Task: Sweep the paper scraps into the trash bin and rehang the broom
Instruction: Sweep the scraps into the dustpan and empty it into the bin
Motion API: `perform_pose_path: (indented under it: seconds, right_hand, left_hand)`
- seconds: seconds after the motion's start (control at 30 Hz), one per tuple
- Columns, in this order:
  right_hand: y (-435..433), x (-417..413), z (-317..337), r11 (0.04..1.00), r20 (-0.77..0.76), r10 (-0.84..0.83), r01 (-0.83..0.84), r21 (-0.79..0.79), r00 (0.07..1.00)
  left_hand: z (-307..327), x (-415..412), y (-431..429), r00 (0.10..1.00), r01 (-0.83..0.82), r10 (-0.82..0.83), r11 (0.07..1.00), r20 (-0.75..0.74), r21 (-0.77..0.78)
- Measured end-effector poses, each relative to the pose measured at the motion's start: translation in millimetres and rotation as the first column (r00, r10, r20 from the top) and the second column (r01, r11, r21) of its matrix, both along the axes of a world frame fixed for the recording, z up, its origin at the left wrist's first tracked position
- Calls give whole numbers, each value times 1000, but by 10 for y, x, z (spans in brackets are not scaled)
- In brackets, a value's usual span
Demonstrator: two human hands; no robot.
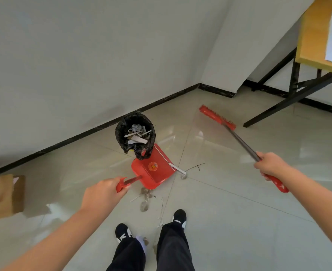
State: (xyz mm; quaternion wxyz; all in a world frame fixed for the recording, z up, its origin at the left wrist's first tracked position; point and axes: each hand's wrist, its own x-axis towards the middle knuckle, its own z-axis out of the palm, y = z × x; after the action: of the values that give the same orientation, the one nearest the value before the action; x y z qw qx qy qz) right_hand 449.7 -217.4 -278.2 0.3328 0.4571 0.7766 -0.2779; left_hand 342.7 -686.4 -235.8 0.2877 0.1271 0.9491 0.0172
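We are seeing through one head camera only, looking steeply down and forward at floor (229, 192). Wide lens is bending wall (73, 65) lines. Own legs are showing at bottom edge, arms reaching in from both lower corners; room corner is lying farther ahead.

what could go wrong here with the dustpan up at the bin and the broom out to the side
1. The dustpan in the left hand is tilted with its front edge at the trash bin rim; a white strip already lies outside the bin, so scraps may miss it.
2. Pressing on the light, bag-lined bin could tip it.
3. Debris remains near the shoes; the broom, held by the right hand, is far from it, so it may get trodden on.
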Motion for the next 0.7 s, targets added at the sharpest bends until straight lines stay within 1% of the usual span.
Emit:
perform_pose_path:
  seconds: [0.07,0.17,0.23,0.3,0.43,0.57,0.63,0.7]
  right_hand:
    - [-16,24,-204,990,-28,-129,128,-52,991]
    - [-135,35,-507,933,-14,-335,330,-143,942]
    - [-271,67,-647,900,17,-402,398,-179,915]
    - [-471,181,-700,887,54,-414,416,-203,909]
    - [-992,569,-586,861,96,-425,435,-263,900]
    - [-1679,982,-326,868,125,-376,396,-299,918]
    - [-2064,1177,-183,851,133,-382,405,-335,914]
    - [-2421,1352,-50,845,153,-378,408,-347,913]
  left_hand:
    - [128,45,-23,1000,3,-4,1000,-20,-12]
    - [321,86,-141,997,5,-6,1000,-83,-19]
    - [397,97,-257,993,3,-5,1000,-121,-18]
    - [442,95,-406,993,-5,1,1000,-120,-30]
    - [512,155,-703,993,-7,2,999,-116,-49]
    - [503,147,-1108,997,23,-27,998,-70,-56]
    - [473,113,-1361,998,33,-33,999,-52,-19]
    - [454,73,-1622,998,46,-43,998,-55,49]
